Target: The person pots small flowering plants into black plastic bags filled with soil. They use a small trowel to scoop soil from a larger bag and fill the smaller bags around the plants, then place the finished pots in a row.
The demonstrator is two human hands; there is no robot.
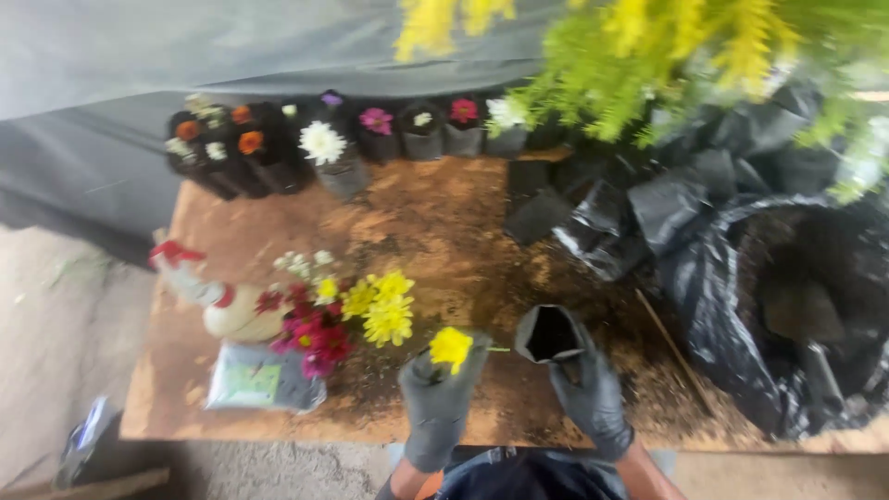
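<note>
Gloved in dark rubber, the left hand [437, 400] pinches a ruffled yellow flower [451, 347] by its thin stem; the right hand [591, 393] has its grip closed on a small, floppy black plastic grow bag [550, 334], mouth open. Both hover over the soil-dusted plywood surface [417, 222], beside a loose heap of cut flowers [338, 315].

free: bare board centre [435, 222] | blocked: cut flowers [343, 315] left, soil sack [787, 306] right
</note>
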